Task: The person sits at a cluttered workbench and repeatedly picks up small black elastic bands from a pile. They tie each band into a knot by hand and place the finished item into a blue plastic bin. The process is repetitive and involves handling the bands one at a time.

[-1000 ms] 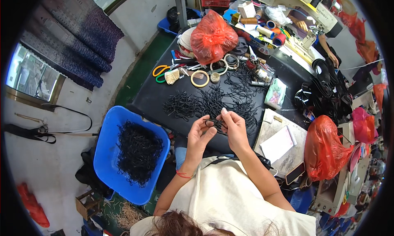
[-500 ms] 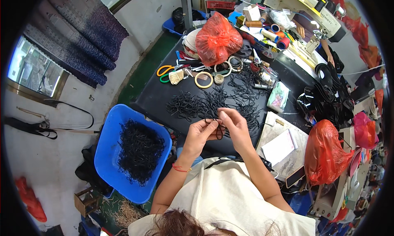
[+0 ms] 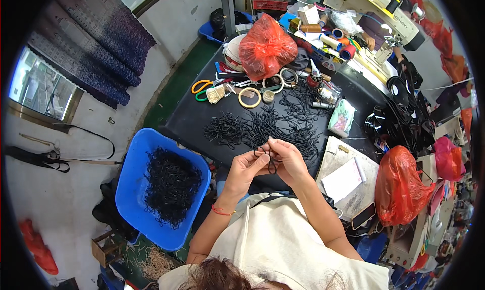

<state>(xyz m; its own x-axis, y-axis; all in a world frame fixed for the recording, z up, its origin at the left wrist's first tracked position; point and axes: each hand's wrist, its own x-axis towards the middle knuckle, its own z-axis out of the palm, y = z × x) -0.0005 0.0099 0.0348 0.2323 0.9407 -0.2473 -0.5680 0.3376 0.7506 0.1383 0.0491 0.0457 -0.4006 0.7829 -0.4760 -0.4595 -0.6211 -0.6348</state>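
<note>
A thin black cord (image 3: 272, 168), bent into a loop, is pinched between both hands over the near edge of the dark table. My left hand (image 3: 245, 170) grips it between thumb and fingers, and a red string bracelet circles that wrist. My right hand (image 3: 289, 159) closes on the same cord from the other side, fingertips almost touching the left ones. Just beyond them lies a tangled heap of black cords (image 3: 298, 123), with a smaller bunch of cords (image 3: 224, 128) to its left.
A blue tub (image 3: 126, 199) full of black cords stands at left. Tape rings (image 3: 249, 97), orange-handled scissors (image 3: 202, 86) and a red plastic bag (image 3: 268, 47) sit farther back. At right are a white pad (image 3: 344, 180), a phone (image 3: 363, 216) and a sewing machine (image 3: 376, 10) with another person's hand nearby.
My right hand has shifted slightly down and inward, closer to the left. The loop of cord between the fingers hangs a little lower and shows more openly.
</note>
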